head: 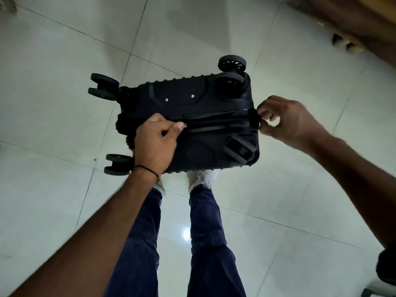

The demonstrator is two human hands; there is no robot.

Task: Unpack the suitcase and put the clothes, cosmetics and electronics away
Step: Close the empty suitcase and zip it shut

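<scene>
A black hard-shell suitcase [184, 99] stands upended on the tiled floor in front of my feet, its wheeled bottom facing up at me. A zipper [218, 123] runs across that bottom from left to right. My left hand [154, 142] pinches a metal zipper pull [184, 126] near the left end of the zipper. My right hand [285, 121] pinches the suitcase's right edge where the zipper meets the corner. The suitcase is closed and its contents are hidden.
Pale glossy floor tiles [64, 61] surround the suitcase on all sides. Wooden furniture [353, 22] stands at the top right. My legs in dark blue trousers [205, 232] and light shoes [203, 179] are directly below the suitcase. A dark object [387, 266] sits at the right edge.
</scene>
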